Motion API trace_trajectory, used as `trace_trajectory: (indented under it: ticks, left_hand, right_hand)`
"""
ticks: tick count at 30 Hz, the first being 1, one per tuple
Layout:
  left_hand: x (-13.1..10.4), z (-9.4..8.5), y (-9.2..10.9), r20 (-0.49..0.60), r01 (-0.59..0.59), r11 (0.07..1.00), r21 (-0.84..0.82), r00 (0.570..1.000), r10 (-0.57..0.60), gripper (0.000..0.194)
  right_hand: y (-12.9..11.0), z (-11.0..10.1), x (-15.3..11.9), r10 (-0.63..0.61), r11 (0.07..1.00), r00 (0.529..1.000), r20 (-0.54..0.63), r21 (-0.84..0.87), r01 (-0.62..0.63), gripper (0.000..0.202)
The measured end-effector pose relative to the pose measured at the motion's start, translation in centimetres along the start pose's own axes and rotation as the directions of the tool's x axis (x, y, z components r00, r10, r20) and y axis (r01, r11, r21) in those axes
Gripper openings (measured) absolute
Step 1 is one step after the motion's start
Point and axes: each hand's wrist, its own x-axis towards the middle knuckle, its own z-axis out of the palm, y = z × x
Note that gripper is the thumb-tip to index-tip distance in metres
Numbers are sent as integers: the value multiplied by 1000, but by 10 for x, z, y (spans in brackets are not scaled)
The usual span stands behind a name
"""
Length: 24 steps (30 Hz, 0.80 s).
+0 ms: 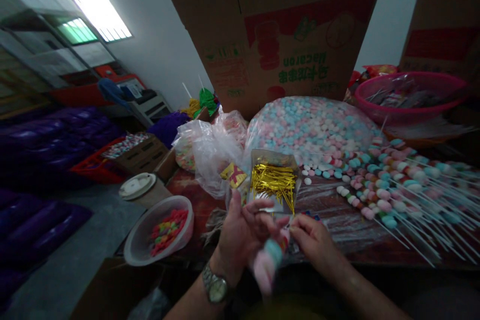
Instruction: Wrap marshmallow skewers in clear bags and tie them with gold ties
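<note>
In the head view, the blurred candy string [265,267] slants over the near edge of the bench [200,205], closer to me than the gold strips [273,180]. My right hand [311,237] pinches its upper end, thumb against finger; my left hand [243,232] is half open, fingers curled, and I cannot tell whether it grips. I'd judge it best to pinch firmly but squash nothing

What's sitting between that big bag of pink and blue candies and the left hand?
In the head view, a small tray of shiny gold strips lies between the bag and the left hand.
</note>
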Motion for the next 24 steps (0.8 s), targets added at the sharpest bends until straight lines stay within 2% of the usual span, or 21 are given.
trace_trajectory:
  ticks: [1, 3, 4, 6, 8, 10, 12, 14, 15, 16, 17, 19, 20, 21, 23, 24]
  left_hand:
    - [-2, -1, 0, 17, 55, 993, 105, 998, -57, 69]
    - [-3, -5, -7, -10, 193, 943, 272, 980, -198, 67]
    - [-2, -6, -13, -56, 220, 927, 304, 975, -213, 62]
    - [2, -7, -26, -170, 203, 940, 274, 972, -161, 49]
    - [7, -4, -36, -270, 179, 960, 215, 956, -117, 39]
    - [11, 1, -40, -304, 190, 966, 173, 944, -131, 35]
    - [13, 6, -40, -293, 160, 977, 144, 950, -112, 31]
    - [16, 9, -38, -295, 86, 989, 121, 954, -47, 28]
    - [17, 10, -36, -308, 38, 992, 120, 951, 0, 26]
    - [19, 10, -35, -319, -18, 991, 133, 946, 60, 24]
    - [21, 10, -34, -321, -70, 984, 165, 939, 120, 23]
    - [24, 10, -36, -283, -108, 955, 277, 940, 189, 22]
    - [26, 11, -39, -246, -78, 935, 346, 954, 171, 23]
    - [26, 12, -45, -210, -21, 909, 416, 970, 118, 25]
    - [25, 13, -61, -158, 126, 820, 558, 986, -43, 30]
    - [22, 13, -69, -144, 189, 748, 636, 982, -125, 33]
  right_hand:
    - [1, -2, 2, -9, 999, 999, -41, -32, 8, 23]
    - [1, -2, 2, -111, 981, 987, -120, -171, 89, 21]
    - [0, 0, 0, -187, 954, 973, -136, -260, 147, 21]
    - [-1, 8, -6, -315, 884, 940, -131, -401, 240, 21]
    - [0, 18, -11, -330, 873, 937, -115, -414, 257, 21]
    - [2, 25, -12, -234, 939, 966, -110, -284, 195, 20]
    - [6, 27, -9, -41, 998, 997, -64, -41, 38, 25]
    - [8, 22, -4, 137, 976, 987, 87, 161, -149, 36]
    - [9, 17, -3, 174, 959, 975, 139, 200, -200, 40]
    - [10, 11, -2, 175, 957, 975, 137, 209, -201, 41]
    - [10, 5, -1, 147, 965, 986, 83, 205, -161, 40]
    - [10, -5, -1, 73, 974, 992, -105, 221, -48, 33]
    - [10, -7, -2, 67, 967, 984, -166, 255, -22, 34]
    - [9, -7, -2, 89, 951, 980, -176, 307, -31, 37]
    - [6, -3, 1, 174, 897, 975, -137, 431, -99, 36]
    - [3, -2, 3, 212, 859, 966, -145, 500, -114, 34]
